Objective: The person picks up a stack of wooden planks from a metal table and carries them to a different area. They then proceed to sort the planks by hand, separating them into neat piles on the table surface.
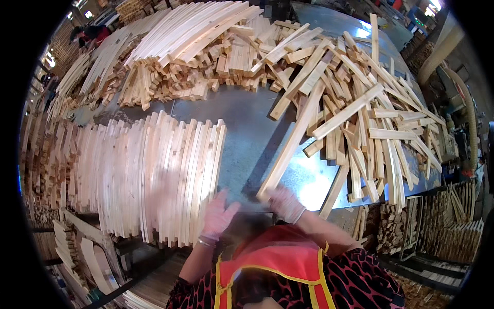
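My right hand [286, 205], in a thin pale glove, closes on the near end of a long wooden strip [293, 148]. That strip slants away from me toward the loose pile, its far end among other pieces. Slightly smeared by motion, my left hand [218, 215] is open, thumb and fingers apart, at the right edge of a row of wooden strips [177, 175]. These strips lie side by side, lengthwise away from me. Whether the left fingers touch the last strip I cannot tell. Both hands are over the near edge of the metal table [239, 141].
A jumbled pile of wooden strips [355, 103] covers the table's right side. Stacked strips [190, 33] rise along the far side. Racks of wood [437, 216] stand at lower right, a wooden frame [92, 232] at lower left. Another person [95, 33] is at far left.
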Action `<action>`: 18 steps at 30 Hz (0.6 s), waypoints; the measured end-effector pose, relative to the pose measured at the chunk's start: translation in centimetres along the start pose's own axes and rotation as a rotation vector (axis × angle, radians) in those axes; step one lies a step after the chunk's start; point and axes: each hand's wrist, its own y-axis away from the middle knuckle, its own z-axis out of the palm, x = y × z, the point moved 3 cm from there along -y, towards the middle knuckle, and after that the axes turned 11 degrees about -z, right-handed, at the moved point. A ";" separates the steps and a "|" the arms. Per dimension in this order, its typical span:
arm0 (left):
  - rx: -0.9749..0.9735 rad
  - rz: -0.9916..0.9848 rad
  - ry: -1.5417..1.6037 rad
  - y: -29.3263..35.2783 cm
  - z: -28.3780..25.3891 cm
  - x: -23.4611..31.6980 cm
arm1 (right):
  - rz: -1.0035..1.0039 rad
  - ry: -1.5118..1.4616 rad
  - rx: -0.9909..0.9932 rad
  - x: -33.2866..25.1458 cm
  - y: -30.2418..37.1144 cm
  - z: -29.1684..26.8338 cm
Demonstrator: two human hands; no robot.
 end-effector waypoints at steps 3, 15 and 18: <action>-0.376 -0.141 0.317 -1.4 2.7 4.5 | 0.313 -1.459 -0.031 -5.6 1.5 7.3; 0.327 -0.145 -0.753 4.0 1.2 -4.6 | 0.725 -0.861 1.026 20.7 -0.8 -11.0; 0.337 -0.325 -0.838 3.0 0.7 -1.2 | 0.711 -0.938 0.895 19.8 -3.9 -13.2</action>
